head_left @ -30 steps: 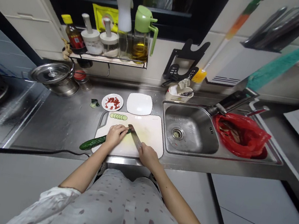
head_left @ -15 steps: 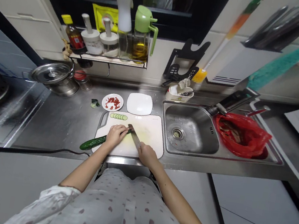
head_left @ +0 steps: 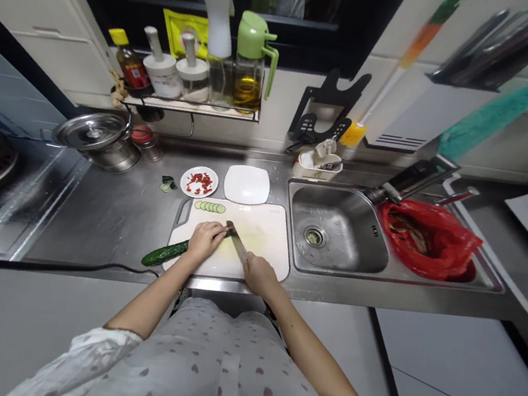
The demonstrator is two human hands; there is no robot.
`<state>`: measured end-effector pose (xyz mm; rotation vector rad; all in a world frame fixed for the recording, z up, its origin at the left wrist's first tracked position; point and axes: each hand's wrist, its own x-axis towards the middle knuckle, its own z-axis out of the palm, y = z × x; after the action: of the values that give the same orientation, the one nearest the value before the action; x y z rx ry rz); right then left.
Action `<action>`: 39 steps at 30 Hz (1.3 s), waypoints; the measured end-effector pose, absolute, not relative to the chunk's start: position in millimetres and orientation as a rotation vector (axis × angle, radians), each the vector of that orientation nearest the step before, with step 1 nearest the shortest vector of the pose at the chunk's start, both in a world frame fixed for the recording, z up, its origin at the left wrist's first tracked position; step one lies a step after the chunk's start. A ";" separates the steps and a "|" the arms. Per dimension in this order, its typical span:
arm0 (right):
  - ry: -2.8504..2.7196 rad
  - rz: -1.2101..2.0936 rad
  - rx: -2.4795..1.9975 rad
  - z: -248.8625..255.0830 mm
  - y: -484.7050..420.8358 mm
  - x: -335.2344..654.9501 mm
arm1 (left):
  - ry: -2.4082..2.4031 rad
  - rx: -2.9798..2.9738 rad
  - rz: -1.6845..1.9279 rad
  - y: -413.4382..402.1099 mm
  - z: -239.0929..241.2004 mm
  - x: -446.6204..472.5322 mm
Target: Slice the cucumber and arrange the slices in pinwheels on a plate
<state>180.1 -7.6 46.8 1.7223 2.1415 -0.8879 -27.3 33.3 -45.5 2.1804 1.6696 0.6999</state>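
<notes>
A white cutting board lies on the steel counter beside the sink. A dark green cucumber lies across its left edge. My left hand is curled over the cucumber and holds it down. My right hand grips the handle of a knife, whose blade rests against the cucumber's cut end by my left fingers. A row of several cucumber slices lies at the board's far edge.
Behind the board are a small plate of chopped red chilli, a bare white square plate and cucumber ends. The sink is at the right, with a red plastic bag. A lidded pot is at the left; bottles stand on the rack.
</notes>
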 end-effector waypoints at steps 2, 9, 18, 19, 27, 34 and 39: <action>2.135 -0.900 1.719 46.7 -8.8 181.4 | 1.672 2.176 0.697 33.5 -45.5 -27.4; 2.140 -0.921 1.717 44.9 -9.5 184.2 | 1.680 2.160 0.687 33.1 -43.8 -26.9; 2.134 -0.896 1.716 47.4 -8.4 176.2 | 1.679 2.166 0.683 32.7 -40.5 -26.1; 2.123 -0.895 1.712 48.2 -8.8 176.5 | 1.679 2.165 0.678 32.7 -40.3 -26.1; 2.149 -0.883 1.712 49.0 -6.3 174.4 | 1.680 2.183 0.675 32.7 -38.5 -25.9; 2.085 -0.891 1.703 46.9 -9.4 174.5 | 1.681 2.177 0.672 32.2 -38.9 -25.8; 2.125 -0.877 1.707 44.9 -9.2 173.4 | 1.682 2.182 0.674 31.7 -39.2 -26.0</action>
<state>173.4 -9.2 44.9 1.7073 2.1245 -0.8775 -26.0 31.7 -39.2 2.1816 1.6824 0.6743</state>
